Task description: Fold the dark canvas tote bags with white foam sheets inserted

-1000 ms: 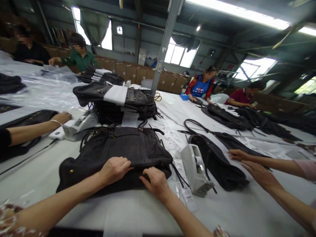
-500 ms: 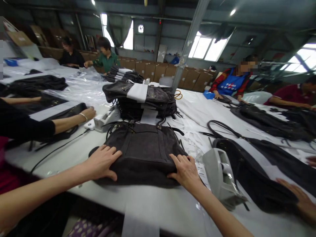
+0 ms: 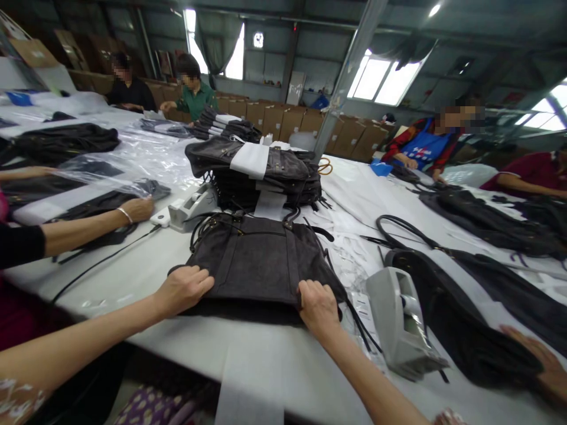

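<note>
A dark grey bag (image 3: 257, 265) lies flat on the white table (image 3: 199, 348), its handles toward the far side. My left hand (image 3: 186, 289) grips the bag's near left edge with curled fingers. On the near right edge, my right hand (image 3: 318, 304) is closed round the fabric. Just beyond the bag rises a pile of dark bags (image 3: 283, 171) with a white paper band (image 3: 250, 159) across the top one. A white strip (image 3: 250, 383) hangs over the table's front edge below the bag.
Grey tape dispensers stand right (image 3: 394, 313) and back left (image 3: 188, 209) of the bag. At left, a person's braceleted hand (image 3: 137, 209) is by a plastic-covered bag; another person's hand (image 3: 531, 354) touches a dark bag (image 3: 460, 313) at right. More people work behind.
My fingers have closed on the bag's near edge, which is now flatter and slightly farther back. At left, clear plastic now covers the neighbouring bag.
</note>
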The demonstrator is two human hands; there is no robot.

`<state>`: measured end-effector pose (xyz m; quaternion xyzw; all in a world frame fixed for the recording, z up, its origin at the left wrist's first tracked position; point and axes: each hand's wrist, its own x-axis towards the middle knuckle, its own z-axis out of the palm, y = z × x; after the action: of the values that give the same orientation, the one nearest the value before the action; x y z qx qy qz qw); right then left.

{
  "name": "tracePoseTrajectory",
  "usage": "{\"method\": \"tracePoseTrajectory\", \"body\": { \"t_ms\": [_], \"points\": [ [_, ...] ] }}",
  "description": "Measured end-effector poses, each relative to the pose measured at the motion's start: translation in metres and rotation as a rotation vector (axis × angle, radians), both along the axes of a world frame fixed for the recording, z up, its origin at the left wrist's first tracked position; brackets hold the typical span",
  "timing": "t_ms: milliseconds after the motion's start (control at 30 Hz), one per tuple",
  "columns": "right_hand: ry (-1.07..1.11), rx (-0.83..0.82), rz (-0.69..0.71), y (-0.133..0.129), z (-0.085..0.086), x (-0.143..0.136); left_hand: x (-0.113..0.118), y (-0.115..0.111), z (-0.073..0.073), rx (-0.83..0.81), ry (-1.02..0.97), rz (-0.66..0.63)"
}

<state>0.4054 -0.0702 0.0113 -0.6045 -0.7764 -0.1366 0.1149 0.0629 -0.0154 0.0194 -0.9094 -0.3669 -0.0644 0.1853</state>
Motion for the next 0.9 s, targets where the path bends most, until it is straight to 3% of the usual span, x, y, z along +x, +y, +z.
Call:
{"method": "tracePoseTrajectory", "body": {
  "t_ms": [100,233,300,400,533,800,900],
  "points": [
    [0.002,0.042,0.024,-0.002,-0.016,0.006,-0.006,-0.003,-0.011,0.094,0.006,-0.056],
    [-0.045,0.075,0.074,-0.001,-0.018,0.008,0.005,-0.006,-0.002,0.026,0.039,0.009],
    [-0.067,0.089,0.099,-0.002,-0.019,0.008,0.01,-0.008,-0.001,-0.005,0.075,-0.025],
    [-0.104,0.133,0.113,-0.012,-0.024,0.005,0.009,-0.015,-0.015,0.041,0.048,-0.124],
    [-0.157,0.205,0.101,-0.028,-0.031,0.006,0.001,-0.026,-0.037,0.138,-0.052,-0.081],
    [-0.272,0.059,0.28,-0.02,0.004,0.053,-0.003,-0.032,-0.037,0.051,0.004,-0.043],
    [-0.279,0.033,0.276,-0.022,0.004,0.059,-0.002,-0.032,-0.03,-0.032,0.005,-0.032]
  ]
}}
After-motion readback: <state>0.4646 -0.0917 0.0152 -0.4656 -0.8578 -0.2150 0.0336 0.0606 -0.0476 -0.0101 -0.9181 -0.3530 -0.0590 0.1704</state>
